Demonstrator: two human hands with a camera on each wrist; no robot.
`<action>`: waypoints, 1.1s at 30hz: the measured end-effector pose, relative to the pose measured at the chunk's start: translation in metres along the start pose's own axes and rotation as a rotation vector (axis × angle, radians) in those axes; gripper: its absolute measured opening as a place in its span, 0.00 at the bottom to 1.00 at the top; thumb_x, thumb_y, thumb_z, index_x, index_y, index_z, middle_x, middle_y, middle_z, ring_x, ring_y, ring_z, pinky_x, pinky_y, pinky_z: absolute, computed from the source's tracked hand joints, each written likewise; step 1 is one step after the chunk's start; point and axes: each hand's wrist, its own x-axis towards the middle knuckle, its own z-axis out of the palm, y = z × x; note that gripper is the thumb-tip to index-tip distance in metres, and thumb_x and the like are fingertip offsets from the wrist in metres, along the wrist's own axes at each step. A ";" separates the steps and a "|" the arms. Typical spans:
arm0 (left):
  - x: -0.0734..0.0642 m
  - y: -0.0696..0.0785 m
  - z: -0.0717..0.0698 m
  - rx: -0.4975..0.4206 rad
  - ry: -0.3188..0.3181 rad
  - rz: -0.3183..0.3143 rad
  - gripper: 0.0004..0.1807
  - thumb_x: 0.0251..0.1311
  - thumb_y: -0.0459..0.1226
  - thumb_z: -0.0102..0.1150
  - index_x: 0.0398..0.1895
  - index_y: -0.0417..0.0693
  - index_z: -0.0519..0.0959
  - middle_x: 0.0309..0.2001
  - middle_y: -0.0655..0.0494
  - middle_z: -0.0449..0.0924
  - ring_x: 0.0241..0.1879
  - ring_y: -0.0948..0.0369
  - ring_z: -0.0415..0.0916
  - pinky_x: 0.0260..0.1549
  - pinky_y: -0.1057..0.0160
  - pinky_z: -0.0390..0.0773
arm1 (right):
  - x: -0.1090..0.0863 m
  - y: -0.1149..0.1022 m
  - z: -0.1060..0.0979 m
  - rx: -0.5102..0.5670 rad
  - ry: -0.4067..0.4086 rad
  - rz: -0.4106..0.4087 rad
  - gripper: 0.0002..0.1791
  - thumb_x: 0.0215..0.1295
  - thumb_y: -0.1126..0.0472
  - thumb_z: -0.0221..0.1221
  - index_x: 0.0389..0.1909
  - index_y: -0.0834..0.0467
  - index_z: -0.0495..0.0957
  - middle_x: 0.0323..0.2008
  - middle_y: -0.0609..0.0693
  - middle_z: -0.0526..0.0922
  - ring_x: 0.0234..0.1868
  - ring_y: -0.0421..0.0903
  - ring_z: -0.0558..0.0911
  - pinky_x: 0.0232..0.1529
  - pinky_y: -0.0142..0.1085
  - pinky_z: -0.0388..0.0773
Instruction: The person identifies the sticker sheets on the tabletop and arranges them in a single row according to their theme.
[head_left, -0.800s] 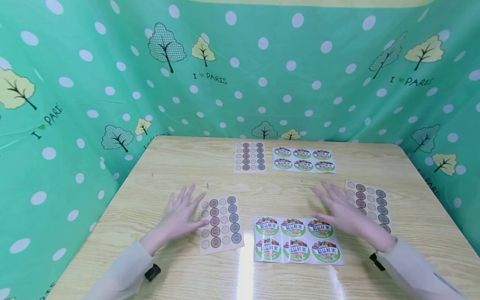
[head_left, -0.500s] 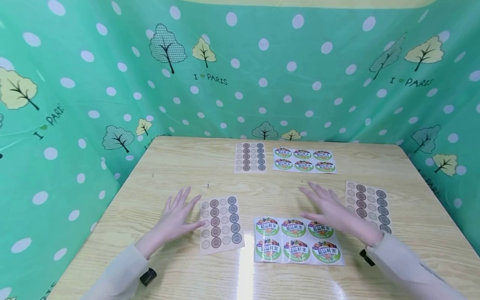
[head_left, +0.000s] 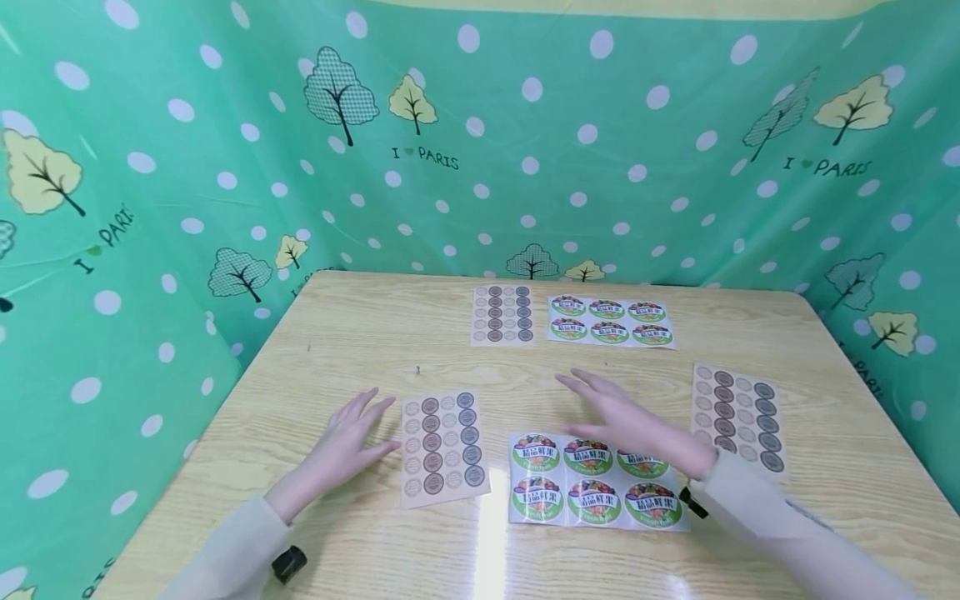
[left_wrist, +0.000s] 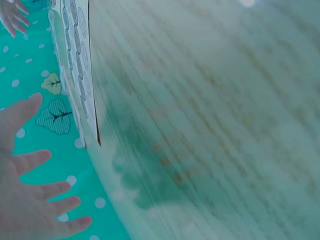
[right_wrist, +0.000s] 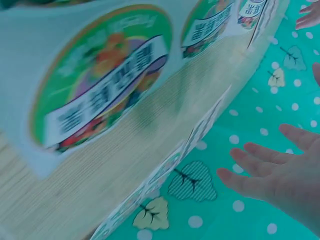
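Note:
My left hand (head_left: pixel 343 446) hovers with fingers spread, its thumb by the left edge of a pale pink sheet of round stickers (head_left: pixel 441 450). Nothing is in its grasp; the left wrist view shows its fingers (left_wrist: pixel 45 190) straight and apart. Over the upper part of a white sheet of oval fruit stickers (head_left: pixel 564 487) reaches my right hand (head_left: pixel 622 421), covering some of the top right sticker. Its fingers are extended and hold nothing, as the right wrist view also shows (right_wrist: pixel 280 170).
Another pink sticker sheet (head_left: pixel 738 421) lies at the right. Farther back are a pink sticker sheet (head_left: pixel 502 317) and a fruit sticker sheet (head_left: pixel 611 321) side by side. A green dotted cloth (head_left: pixel 480 192) hangs behind and beside the wooden table (head_left: pixel 360 333).
My right hand has moved left, away from the right pink sheet and over the fruit sticker sheet. My left hand has drawn slightly back and left. The sheets lie where they were.

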 end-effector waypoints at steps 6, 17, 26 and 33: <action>-0.004 0.000 0.000 -0.040 0.021 -0.004 0.34 0.48 0.45 0.62 0.58 0.39 0.65 0.59 0.34 0.59 0.57 0.39 0.56 0.53 0.36 0.55 | 0.014 -0.014 0.007 0.066 -0.056 -0.013 0.37 0.56 0.50 0.57 0.65 0.57 0.55 0.63 0.65 0.53 0.62 0.63 0.55 0.56 0.59 0.57; -0.010 0.000 0.001 -0.202 0.015 -0.057 0.31 0.50 0.42 0.60 0.56 0.36 0.66 0.56 0.35 0.63 0.54 0.39 0.62 0.50 0.40 0.64 | 0.032 -0.035 0.026 0.167 -0.094 -0.076 0.35 0.55 0.57 0.59 0.62 0.63 0.57 0.60 0.64 0.60 0.61 0.59 0.60 0.59 0.51 0.59; -0.014 0.002 0.004 -0.315 0.018 -0.098 0.29 0.49 0.40 0.61 0.54 0.35 0.68 0.52 0.38 0.69 0.50 0.44 0.67 0.49 0.44 0.67 | 0.042 -0.052 0.042 0.281 -0.105 -0.024 0.32 0.55 0.61 0.59 0.60 0.64 0.61 0.57 0.62 0.66 0.55 0.58 0.68 0.55 0.47 0.66; -0.015 0.004 0.007 -0.465 -0.002 -0.172 0.27 0.49 0.36 0.61 0.53 0.35 0.69 0.51 0.39 0.70 0.47 0.46 0.71 0.45 0.51 0.73 | 0.049 -0.060 0.052 0.436 -0.147 -0.006 0.29 0.53 0.64 0.59 0.57 0.66 0.63 0.54 0.64 0.69 0.50 0.59 0.72 0.49 0.46 0.73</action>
